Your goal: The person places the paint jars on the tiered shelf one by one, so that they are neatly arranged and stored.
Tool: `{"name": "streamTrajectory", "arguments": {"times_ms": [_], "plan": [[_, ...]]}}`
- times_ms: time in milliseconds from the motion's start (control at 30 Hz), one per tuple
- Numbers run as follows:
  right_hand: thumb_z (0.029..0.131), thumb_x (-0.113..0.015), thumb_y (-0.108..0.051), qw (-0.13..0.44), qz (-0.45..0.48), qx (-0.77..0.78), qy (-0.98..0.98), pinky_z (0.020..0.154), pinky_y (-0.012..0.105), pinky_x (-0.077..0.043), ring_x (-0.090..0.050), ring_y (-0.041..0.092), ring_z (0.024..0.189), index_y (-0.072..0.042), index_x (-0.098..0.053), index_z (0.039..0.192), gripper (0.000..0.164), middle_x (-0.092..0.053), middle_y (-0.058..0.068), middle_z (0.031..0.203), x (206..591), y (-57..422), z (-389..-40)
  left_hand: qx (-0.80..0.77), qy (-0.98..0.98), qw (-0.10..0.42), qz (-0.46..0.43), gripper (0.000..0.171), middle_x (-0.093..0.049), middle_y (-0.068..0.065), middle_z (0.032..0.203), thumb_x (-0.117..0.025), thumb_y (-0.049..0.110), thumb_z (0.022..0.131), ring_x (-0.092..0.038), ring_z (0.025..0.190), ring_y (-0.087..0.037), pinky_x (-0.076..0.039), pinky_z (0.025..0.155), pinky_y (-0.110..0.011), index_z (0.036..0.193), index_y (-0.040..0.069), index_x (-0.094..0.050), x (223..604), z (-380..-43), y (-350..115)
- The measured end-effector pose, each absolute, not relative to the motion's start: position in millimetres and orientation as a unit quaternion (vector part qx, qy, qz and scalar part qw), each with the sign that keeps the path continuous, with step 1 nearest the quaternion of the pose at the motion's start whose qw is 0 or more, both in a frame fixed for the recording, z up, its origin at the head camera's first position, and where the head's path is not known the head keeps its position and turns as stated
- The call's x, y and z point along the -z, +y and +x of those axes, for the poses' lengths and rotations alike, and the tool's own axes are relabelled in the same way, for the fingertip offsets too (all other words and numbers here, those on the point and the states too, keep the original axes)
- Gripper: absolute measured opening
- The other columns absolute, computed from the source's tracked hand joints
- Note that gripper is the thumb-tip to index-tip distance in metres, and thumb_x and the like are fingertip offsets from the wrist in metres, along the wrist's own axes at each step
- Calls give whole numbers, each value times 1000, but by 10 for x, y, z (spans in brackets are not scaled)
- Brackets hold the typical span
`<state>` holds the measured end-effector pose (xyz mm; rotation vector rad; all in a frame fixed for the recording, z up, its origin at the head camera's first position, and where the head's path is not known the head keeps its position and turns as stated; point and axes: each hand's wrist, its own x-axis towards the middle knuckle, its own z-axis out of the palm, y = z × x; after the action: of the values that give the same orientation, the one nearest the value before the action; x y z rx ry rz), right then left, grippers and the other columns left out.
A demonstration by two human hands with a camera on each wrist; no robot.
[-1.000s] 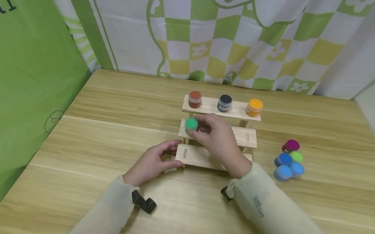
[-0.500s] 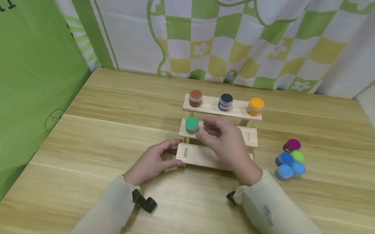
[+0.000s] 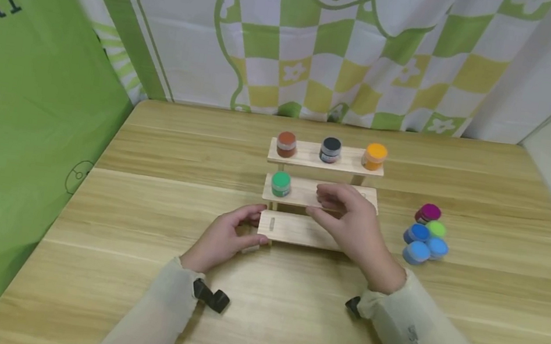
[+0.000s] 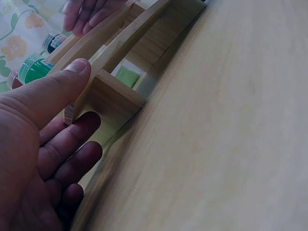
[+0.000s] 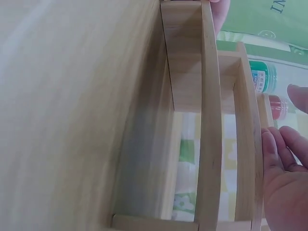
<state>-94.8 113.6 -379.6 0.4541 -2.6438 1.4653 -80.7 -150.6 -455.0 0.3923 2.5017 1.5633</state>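
A three-step wooden display rack (image 3: 299, 231) stands on the table. My left hand (image 3: 226, 237) holds the left end of its lowest step, and in the left wrist view the thumb (image 4: 72, 72) lies on the board's edge with fingers below. On the middle step's left end sits a green-lidded paint pot (image 3: 281, 184). My right hand (image 3: 352, 227) is over the right half of the middle and lowest steps, fingers loosely bent and holding nothing. A brown pot (image 3: 287, 145), a black pot (image 3: 331, 150) and an orange pot (image 3: 375, 156) line the top step.
Right of the rack, several pots cluster on the wooden table (image 3: 490, 296): a purple pot (image 3: 428, 213), a light green pot (image 3: 436, 229), a dark blue pot (image 3: 416, 233) and light blue ones. A checked curtain (image 3: 344, 58) hangs behind the table.
My right hand has let go of the green pot on the middle step and moved right, away from it. The left hand keeps its place at the rack's end.
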Motion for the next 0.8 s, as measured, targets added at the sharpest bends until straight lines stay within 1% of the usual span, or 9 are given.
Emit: {"name": "streamTrajectory", "arguments": {"times_ms": [133, 233, 367, 500, 533, 567, 700, 767, 800], "plan": [[87, -80, -10, 46, 136, -488, -861, 89, 30, -55, -67, 24, 105, -2, -67, 121, 37, -67, 10, 115, 3831, 1213, -897, -522, 839, 83, 132, 68, -68, 4, 119, -82, 34, 84, -60, 114, -16, -43, 103, -45, 144, 16, -55, 4550, -800, -1506], [88, -79, -9, 43, 133, -490, -860, 90, 33, -55, -67, 25, 105, -3, -68, 120, 35, -67, 10, 115, 3838, 1275, -855, -521, 839, 84, 133, 69, -68, 3, 121, -83, 34, 84, -60, 114, -16, -43, 104, -46, 144, 16, -55, 4539, -797, -1507], [88, -79, -12, 46, 144, -470, -870, 93, 41, -54, -67, 25, 106, -4, -68, 120, 35, -69, 9, 116, 3829, 1356, -779, -523, 838, 88, 131, 69, -67, 1, 122, -82, 34, 84, -59, 116, -18, -42, 106, -47, 145, 16, -54, 4519, -794, -1510], [88, -80, -16, 63, 148, -450, -878, 94, 44, -52, -66, 23, 108, -7, -69, 119, 34, -70, 5, 117, 3820, 1436, -677, -526, 835, 92, 129, 69, -67, 0, 123, -82, 33, 85, -59, 117, -20, -41, 107, -48, 145, 16, -54, 4513, -795, -1511], [88, -80, -17, 69, 148, -448, -879, 95, 43, -51, -65, 23, 109, -7, -70, 119, 34, -71, 5, 117, 3819, 1458, -652, -527, 835, 92, 129, 69, -67, -1, 123, -82, 33, 85, -59, 117, -20, -41, 107, -48, 145, 16, -54, 4513, -796, -1510], [88, -80, -16, 77, 148, -448, -878, 95, 40, -51, -65, 23, 109, -7, -70, 119, 33, -71, 4, 117, 3821, 1480, -629, -527, 835, 93, 129, 69, -67, -1, 123, -82, 32, 85, -59, 117, -20, -40, 107, -49, 145, 16, -54, 4515, -797, -1510], [87, -80, -9, 118, 156, -449, -872, 95, 20, -46, -65, 22, 107, -6, -71, 115, 30, -72, 5, 114, 3852, 1566, -559, -526, 835, 92, 130, 69, -67, -1, 123, -82, 32, 85, -59, 118, -20, -39, 108, -48, 145, 15, -54, 4521, -799, -1508], [86, -80, -5, 137, 161, -453, -866, 92, 13, -43, -64, 17, 106, -5, -72, 114, 29, -73, 6, 112, 3878, 1610, -533, -525, 836, 92, 131, 69, -67, 0, 123, -82, 31, 85, -58, 118, -20, -39, 108, -48, 145, 15, -53, 4520, -798, -1507], [85, -79, -3, 145, 162, -456, -863, 92, 11, -42, -63, 14, 106, -4, -72, 113, 29, -73, 6, 112, 3893, 1632, -520, -525, 836, 92, 132, 69, -67, 0, 123, -82, 31, 85, -58, 118, -19, -39, 108, -48, 145, 15, -54, 4517, -798, -1506]]}}
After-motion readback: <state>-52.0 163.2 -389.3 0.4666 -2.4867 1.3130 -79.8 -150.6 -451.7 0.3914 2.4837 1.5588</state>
